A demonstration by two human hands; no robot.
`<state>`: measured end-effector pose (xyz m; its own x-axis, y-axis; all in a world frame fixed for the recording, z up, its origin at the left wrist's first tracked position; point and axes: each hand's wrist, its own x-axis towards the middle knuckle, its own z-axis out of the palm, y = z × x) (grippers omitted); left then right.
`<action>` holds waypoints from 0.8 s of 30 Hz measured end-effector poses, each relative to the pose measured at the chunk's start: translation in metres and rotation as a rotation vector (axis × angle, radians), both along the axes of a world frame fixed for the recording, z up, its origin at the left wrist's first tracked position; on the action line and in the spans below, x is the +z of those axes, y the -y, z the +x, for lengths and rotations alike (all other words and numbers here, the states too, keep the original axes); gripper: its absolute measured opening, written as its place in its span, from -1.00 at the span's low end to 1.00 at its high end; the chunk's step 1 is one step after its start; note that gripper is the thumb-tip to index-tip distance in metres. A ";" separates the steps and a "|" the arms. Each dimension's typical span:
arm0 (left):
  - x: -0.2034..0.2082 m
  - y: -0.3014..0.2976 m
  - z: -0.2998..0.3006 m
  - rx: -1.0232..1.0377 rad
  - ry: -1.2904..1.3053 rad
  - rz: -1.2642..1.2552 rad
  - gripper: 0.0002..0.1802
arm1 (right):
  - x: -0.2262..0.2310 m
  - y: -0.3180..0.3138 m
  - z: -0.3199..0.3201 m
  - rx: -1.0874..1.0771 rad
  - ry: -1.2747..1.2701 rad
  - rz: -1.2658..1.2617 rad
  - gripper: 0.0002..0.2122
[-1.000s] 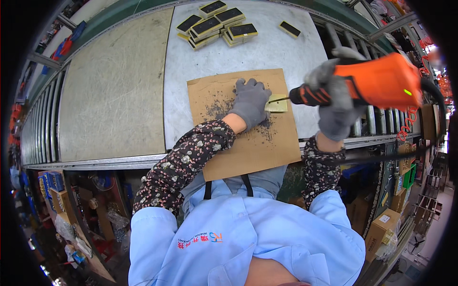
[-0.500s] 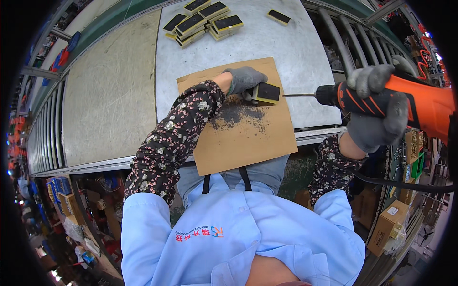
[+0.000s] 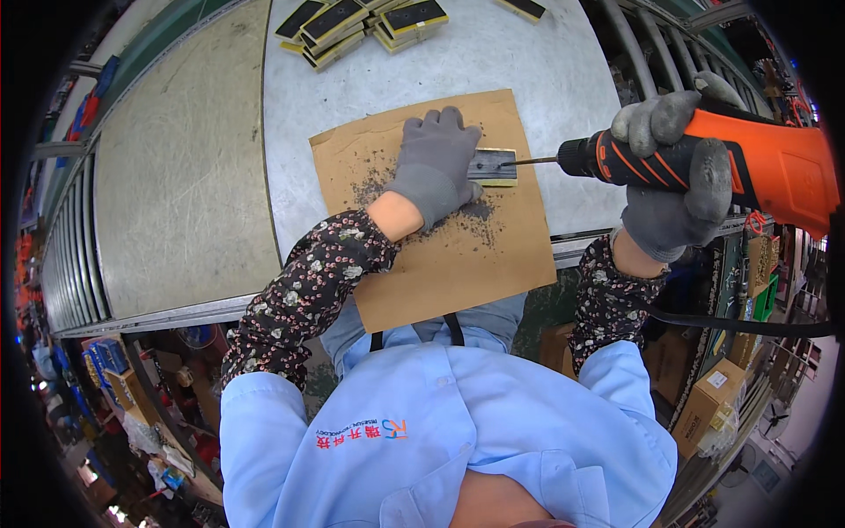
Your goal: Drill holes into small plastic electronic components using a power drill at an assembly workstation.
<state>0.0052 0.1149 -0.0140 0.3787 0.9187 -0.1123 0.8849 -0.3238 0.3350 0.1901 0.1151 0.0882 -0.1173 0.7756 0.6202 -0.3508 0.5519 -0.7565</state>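
Observation:
My left hand (image 3: 437, 165), in a grey glove, holds a small rectangular block (image 3: 495, 173) with a dark face and pale yellow edges. Its left part is hidden beneath my fingers. The block lies on a brown cardboard sheet (image 3: 440, 286) strewn with dark crumbs. In my right hand (image 3: 673, 216), also gloved, is an orange and black power drill (image 3: 775, 172), held level and pointing left. Its thin bit (image 3: 532, 161) reaches over the block, the tip at the dark face; whether it has gone in, I cannot tell.
Several similar black and yellow blocks (image 3: 334, 25) are piled at the far side of the metal table (image 3: 295, 114), and another block (image 3: 525, 8) lies apart at the far right. Metal rollers (image 3: 627, 48) flank the table. A black cord (image 3: 744, 326) runs off right.
My left hand has turned over the block and flattened it against the cardboard, showing a different face. The drill has moved left, so its bit now overlaps the block. The view has shifted slightly.

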 end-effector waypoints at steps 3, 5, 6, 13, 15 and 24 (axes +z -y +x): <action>-0.015 0.002 -0.006 -0.057 0.069 0.083 -0.46 | -0.004 -0.002 -0.003 -0.036 -0.006 -0.026 -0.53; -0.020 0.002 -0.007 -0.066 0.090 0.075 -0.48 | -0.004 -0.004 0.000 -0.004 0.006 -0.036 -0.53; -0.022 0.002 -0.007 -0.067 0.097 0.089 -0.49 | -0.004 -0.005 0.000 0.027 0.011 -0.039 -0.54; -0.028 -0.001 -0.010 -0.073 0.168 0.115 -0.52 | -0.002 -0.007 -0.012 0.068 0.102 -0.005 -0.56; -0.026 -0.001 -0.010 -0.074 0.159 0.099 -0.51 | -0.002 -0.007 -0.015 0.044 0.103 0.001 -0.57; -0.024 -0.004 -0.009 -0.090 0.143 0.073 -0.52 | 0.001 0.002 -0.036 -0.058 0.165 0.022 -0.61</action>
